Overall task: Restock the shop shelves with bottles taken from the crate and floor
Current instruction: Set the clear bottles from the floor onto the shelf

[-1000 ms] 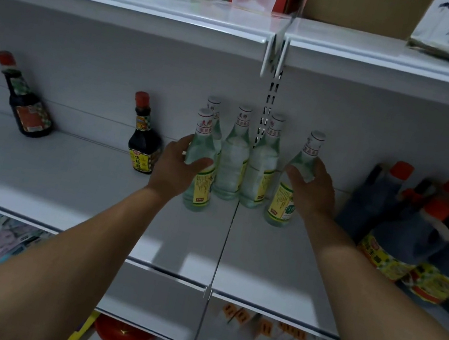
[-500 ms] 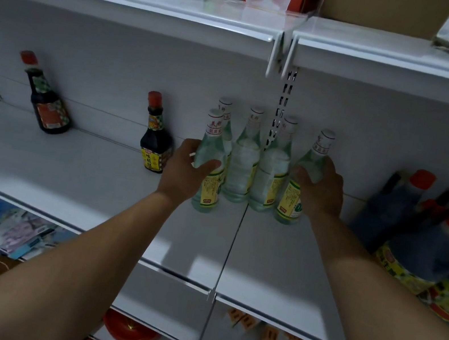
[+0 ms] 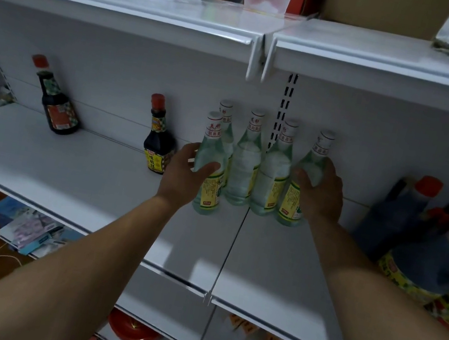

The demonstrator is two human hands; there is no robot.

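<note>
Several clear green-tinted glass bottles with white caps and yellow labels stand grouped on the white middle shelf (image 3: 96, 174). My left hand (image 3: 185, 172) is wrapped around the front left bottle (image 3: 212, 152), which stands on the shelf. My right hand (image 3: 323, 191) grips the rightmost bottle (image 3: 313, 158), which leans a little to the left. Between them stand three more bottles (image 3: 245, 164) against the back panel, untouched.
Two dark sauce bottles with red caps (image 3: 159, 143) (image 3: 55, 101) stand to the left. Large dark jugs with orange caps (image 3: 426, 244) lean at the right. The upper shelf (image 3: 119, 9) holds clear containers and boxes. Lower shelves hold a red bowl (image 3: 132, 330) and packets.
Both hands keep their hold on the two outer bottles. The view has shifted slightly left and closer; the bottles stay in place on the shelf.
</note>
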